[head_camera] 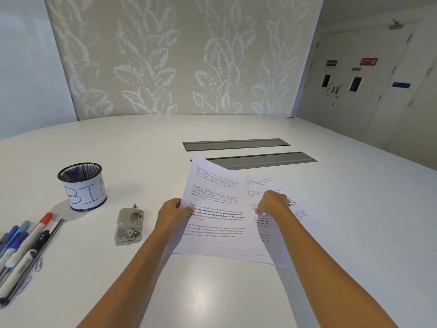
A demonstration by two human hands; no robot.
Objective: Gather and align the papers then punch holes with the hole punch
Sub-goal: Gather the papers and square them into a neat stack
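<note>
Left hand [176, 210] pinches top sheet [214, 209] edge; right hand [272, 202] pinches sheets [290, 209] beneath, right of punch [129, 224]. Held fanned, probably for squaring before punching.

The hole punch [129, 225] lies left of the papers [220, 216], with the mesh cup [82, 185] behind it.
</note>
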